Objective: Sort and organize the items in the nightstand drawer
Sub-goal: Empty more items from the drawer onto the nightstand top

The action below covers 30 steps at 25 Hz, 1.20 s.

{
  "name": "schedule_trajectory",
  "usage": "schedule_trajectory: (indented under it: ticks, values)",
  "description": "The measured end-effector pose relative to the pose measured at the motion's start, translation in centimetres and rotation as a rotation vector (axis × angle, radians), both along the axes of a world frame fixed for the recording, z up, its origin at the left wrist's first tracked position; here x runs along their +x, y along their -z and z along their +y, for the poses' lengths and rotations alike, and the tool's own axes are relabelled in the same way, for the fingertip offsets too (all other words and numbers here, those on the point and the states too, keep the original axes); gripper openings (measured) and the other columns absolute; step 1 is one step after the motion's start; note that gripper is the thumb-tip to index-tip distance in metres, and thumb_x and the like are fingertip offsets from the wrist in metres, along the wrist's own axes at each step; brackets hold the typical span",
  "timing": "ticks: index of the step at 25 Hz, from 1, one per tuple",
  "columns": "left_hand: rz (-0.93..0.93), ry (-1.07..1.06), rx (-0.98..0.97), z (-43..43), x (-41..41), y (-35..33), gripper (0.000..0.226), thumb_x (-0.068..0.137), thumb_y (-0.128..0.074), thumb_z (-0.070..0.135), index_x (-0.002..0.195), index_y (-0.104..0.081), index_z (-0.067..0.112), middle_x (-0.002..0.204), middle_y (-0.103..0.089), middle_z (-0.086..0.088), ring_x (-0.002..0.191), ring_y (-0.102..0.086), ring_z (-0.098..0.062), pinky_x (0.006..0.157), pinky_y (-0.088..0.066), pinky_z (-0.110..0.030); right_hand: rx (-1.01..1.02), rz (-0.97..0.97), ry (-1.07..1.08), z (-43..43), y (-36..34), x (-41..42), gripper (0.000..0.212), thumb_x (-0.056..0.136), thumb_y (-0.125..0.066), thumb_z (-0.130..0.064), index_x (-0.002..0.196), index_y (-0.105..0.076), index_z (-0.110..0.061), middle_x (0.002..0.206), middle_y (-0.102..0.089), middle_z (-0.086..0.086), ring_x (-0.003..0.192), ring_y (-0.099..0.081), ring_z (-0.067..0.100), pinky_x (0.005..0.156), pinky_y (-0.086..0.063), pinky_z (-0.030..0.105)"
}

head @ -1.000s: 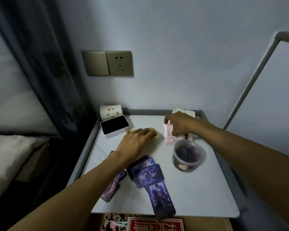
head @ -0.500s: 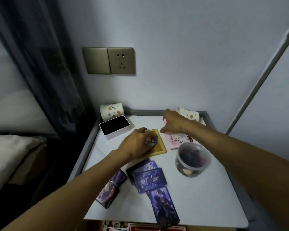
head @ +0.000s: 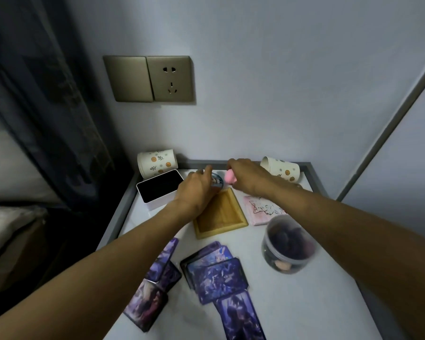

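The left hand [head: 196, 192] has its fingers curled around a round badge [head: 217, 182]. The right hand [head: 247, 179] pinches a small pink object [head: 230, 179] — what it is exactly, I cannot tell. Both hands are at the far edge of the desk [head: 304, 303], just beside each other, behind the wooden tray [head: 221, 217].

Because the hands are so near, one could knock the other and a small item could drop. The right forearm passes close to the clear jar [head: 287, 246], so pulling the arm back low could push the jar over. The purple cards [head: 216, 272] lie loosely fanned near the front edge, and a sleeve or elbow could sweep some off. Two paper cups [head: 157, 161] lie on their sides at the back and may roll if touched.

The desk is white with a grey raised rim. It also carries an open white box [head: 161, 190] and a pink packet [head: 263, 209]. Behind it is a pale wall with a bronze switch [head: 128, 78] and socket [head: 171, 78] — at the left hangs a dark curtain [head: 47, 94], with a bed [head: 10, 229] below it.
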<state>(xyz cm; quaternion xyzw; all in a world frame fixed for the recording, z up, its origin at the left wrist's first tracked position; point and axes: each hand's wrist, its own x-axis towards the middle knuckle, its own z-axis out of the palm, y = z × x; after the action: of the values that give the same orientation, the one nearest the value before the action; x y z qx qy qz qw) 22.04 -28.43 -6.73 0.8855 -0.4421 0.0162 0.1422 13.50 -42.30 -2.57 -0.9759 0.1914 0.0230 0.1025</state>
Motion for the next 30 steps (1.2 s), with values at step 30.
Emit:
schedule_trajectory:
  ticks: [30]
  values:
    - [0.345, 0.297, 0.610, 32.4, -20.7, 3.9, 0.048, 0.086, -0.066, 0.018, 0.130, -0.047, 0.015, 0.134, -0.053, -0.013, 0.114, -0.057, -0.033, 0.090, -0.048, -0.041, 0.380, 0.323, -0.369, 31.0, 8.7, -24.2, 0.052, 0.086, -0.072, -0.031, 0.133, -0.053, -0.021, 0.129, -0.050, -0.004, 0.116, -0.049, 0.014, 0.094, -0.046, 0.032]
